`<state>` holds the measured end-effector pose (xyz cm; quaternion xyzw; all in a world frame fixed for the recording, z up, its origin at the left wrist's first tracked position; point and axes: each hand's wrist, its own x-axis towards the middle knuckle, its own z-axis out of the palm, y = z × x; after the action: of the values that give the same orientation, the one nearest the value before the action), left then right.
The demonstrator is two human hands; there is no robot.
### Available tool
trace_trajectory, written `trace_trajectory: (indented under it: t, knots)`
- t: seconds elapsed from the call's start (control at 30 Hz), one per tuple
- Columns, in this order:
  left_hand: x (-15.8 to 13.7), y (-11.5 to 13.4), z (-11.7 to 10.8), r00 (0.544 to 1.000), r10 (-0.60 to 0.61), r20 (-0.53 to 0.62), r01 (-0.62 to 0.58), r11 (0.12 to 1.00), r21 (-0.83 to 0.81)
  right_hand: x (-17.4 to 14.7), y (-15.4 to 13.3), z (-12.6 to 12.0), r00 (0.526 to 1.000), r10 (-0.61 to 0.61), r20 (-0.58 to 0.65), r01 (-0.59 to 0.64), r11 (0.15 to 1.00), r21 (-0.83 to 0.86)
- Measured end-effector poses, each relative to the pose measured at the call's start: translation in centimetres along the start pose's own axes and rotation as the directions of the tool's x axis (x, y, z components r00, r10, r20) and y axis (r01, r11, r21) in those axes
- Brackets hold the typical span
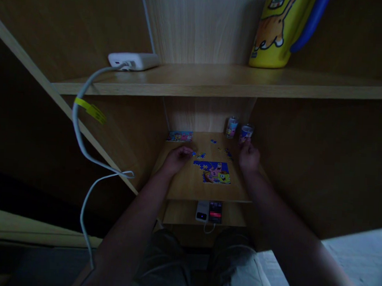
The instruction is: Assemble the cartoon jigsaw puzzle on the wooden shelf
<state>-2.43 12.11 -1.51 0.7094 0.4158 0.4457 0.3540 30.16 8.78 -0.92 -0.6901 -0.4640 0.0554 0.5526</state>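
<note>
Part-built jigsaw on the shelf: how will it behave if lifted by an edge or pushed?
The part-built jigsaw would probably sag or come apart if lifted: it looks thin and made of interlocked pieces. Pushed gently, it may slide as one sheet, since it lies flat on the shelf. The narrow strip jutting from its upper left seems likeliest to detach.

"What is the person wearing?"

"Trousers (241, 279), down at six o'clock: a muted grey-green, loose in cut, with soft creases over the thighs."

"One even shade?"

"They look darker toward the knees and paler on the right thigh (246, 273), around five o'clock. The light is dim, so the exact colour is hard to tell."

"And the arms?"

"Bare along the left forearm (125, 229) at seven o'clock and the right forearm (280, 222) at four."

"The hands?"

"Ungloved; the fingers (186, 150) are too small and dim for finer detail."
</note>
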Motion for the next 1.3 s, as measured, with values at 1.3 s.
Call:
trace_trajectory:
  t: [1.3]
  knots:
    - [-1.4,2.7,1.5,0.901,-0.083,0.425,0.092,0.996,-0.001,-1.3,-1.5,-0.1,0.858,-0.321,0.402,0.294,0.947,0.128]
